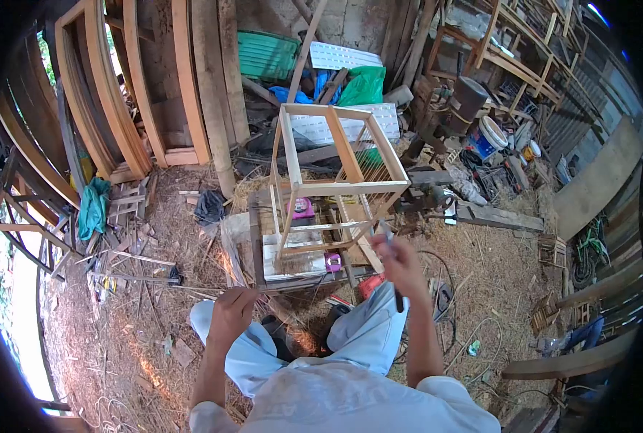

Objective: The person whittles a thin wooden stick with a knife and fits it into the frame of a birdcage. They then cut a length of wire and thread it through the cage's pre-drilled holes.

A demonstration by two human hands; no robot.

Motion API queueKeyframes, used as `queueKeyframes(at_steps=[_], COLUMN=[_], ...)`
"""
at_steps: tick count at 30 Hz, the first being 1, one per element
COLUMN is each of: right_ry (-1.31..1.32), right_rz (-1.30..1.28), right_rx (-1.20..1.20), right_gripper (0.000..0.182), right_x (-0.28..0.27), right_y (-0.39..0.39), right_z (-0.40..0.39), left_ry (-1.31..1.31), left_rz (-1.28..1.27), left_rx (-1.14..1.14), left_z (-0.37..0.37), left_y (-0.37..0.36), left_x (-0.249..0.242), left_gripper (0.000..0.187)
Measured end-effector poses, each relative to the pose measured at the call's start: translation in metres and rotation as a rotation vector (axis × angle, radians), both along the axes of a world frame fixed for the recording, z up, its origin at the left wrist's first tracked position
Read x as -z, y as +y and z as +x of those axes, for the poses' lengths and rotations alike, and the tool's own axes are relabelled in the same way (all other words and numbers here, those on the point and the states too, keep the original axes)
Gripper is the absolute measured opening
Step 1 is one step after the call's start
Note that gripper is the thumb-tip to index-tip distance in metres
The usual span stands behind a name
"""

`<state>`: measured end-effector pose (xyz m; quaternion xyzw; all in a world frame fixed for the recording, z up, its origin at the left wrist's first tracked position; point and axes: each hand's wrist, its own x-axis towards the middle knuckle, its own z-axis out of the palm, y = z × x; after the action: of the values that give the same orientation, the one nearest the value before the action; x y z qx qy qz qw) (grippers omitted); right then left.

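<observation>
A light wooden box frame [350,188] with thin slats on its right side stands on a low worktable [258,252] ahead of me. My right hand [399,265] is closed around a hammer [399,299], just right of the frame's lower front corner. The hammer's grey head shows above the fist and its dark handle end below. My left hand [233,315] is curled by my left knee, apart from the frame. Whatever its fingers hold, if anything, is hidden. Two pink tape measures [302,208] [333,262] lie on the table, one inside the frame and one at the front edge.
A red object [370,286] sits low by my right knee. Wood shavings and offcuts cover the floor [141,317]. Tall wooden frames [184,79] lean at the left. A thick plank [500,216] and a blue-white bucket [489,137] lie right. A green sack [363,85] is behind.
</observation>
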<state>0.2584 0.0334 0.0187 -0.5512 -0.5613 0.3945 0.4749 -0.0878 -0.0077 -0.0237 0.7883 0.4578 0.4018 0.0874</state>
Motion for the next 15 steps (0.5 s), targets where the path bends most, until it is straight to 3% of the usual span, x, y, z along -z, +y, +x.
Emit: queueKeyframes(at_steps=[6, 8, 10, 13, 14, 15], right_ry=[-0.001, -0.058, -0.087, 0.365, 0.363, 0.505], right_rz=[0.048, -0.143, -0.155, -0.332, -0.322, -0.334], right_rx=[-0.226, -0.341, -0.353, -0.258, -0.259, -0.290], right_gripper=[0.018, 0.018, 0.020, 0.016, 0.016, 0.016], right_x=[0.024, 0.006, -0.001, 0.008, 0.007, 0.004], right_y=[0.005, -0.001, -0.005, -0.007, -0.008, -0.008], right_z=[-0.028, -0.033, -0.049, -0.068, -0.074, -0.082], left_ry=[0.125, 0.158, 0.313, 0.204, 0.099, -0.138], left_rz=[-0.029, -0.064, 0.291, 0.525, 0.642, 0.592], left_rx=[-0.051, -0.110, -0.278, -0.589, -0.737, -0.627], left_z=[-0.011, -0.019, -0.013, 0.003, 0.009, 0.018], left_y=[0.005, 0.006, 0.007, 0.000, -0.003, -0.001], left_x=[-0.029, -0.044, -0.069, -0.072, -0.067, -0.059], left_gripper=[0.017, 0.018, 0.016, 0.016, 0.017, 0.022])
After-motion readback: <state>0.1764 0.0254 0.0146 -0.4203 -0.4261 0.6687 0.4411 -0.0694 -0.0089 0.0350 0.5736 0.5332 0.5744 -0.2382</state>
